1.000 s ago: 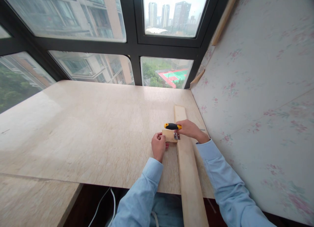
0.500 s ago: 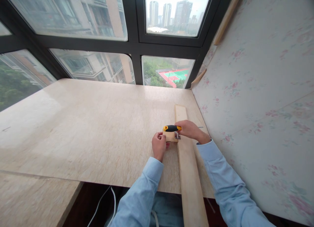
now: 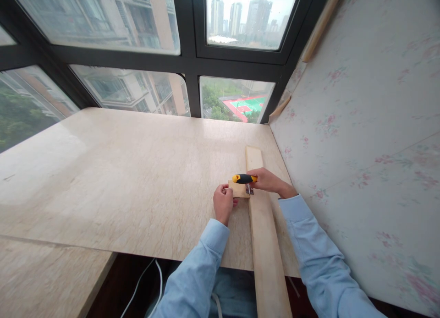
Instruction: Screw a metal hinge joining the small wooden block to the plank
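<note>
My left hand grips the left end of a small wooden block, fingers and thumb pinched around it. A metal hinge lies across the joint between that block and a long wooden board. Over the board, my right hand is closed round a screwdriver with a black and yellow handle. The handle points left above the block; the shaft is hidden behind the hand. The right fingertips are close to the hinge, and I cannot tell whether they hold a screw.
The board runs along a beige marble-look counter and sticks out past its front edge. A flowered wall rises close on the right. Dark-framed windows stand behind the counter. A white cable hangs below the edge.
The screwdriver handle shifts slightly left, then back right, with small movements of my right hand near the hinge. My left hand keeps its hold on the block. The view tilts a little.
</note>
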Motion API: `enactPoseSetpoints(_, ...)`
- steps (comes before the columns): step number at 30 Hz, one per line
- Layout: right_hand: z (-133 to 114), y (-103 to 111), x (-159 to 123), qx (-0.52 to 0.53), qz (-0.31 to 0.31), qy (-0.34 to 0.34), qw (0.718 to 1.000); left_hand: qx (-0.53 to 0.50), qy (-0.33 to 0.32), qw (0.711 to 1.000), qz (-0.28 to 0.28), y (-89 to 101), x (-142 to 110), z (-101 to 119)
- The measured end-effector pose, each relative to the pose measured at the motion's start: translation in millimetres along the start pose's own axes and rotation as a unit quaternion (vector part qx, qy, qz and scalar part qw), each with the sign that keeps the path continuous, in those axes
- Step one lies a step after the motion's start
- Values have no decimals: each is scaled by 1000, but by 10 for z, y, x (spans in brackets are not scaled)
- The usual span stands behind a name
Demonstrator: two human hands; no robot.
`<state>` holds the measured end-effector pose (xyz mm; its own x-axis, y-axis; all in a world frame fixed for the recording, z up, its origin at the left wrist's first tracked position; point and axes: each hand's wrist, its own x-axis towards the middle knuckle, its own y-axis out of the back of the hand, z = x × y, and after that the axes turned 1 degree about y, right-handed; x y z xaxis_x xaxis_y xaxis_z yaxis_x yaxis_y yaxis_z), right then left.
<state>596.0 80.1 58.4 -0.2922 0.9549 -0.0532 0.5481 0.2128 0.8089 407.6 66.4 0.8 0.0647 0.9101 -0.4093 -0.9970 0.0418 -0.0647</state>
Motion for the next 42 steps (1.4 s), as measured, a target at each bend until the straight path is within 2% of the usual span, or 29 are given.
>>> enactPoseSetpoints(5,57,-33,4,92,-11,1,996,7,4,1000,2,-9,20,-2)
enactPoseSetpoints(12,159,-41,-1,179,6,-8,984,16,7,1000,7,-13,39,-5)
enactPoseSetpoints(26,111,3,-5,213,39,-11,976,18,2,1000,8,-13,21,4)
enactPoseSetpoints(35,-224,-4,1,185,76,-32,979,40,0,999,-7,-12,7,11)
enactPoseSetpoints(42,-634,-265,292,124,49,-16,991,73,-10,996,-42,29,-19,-12)
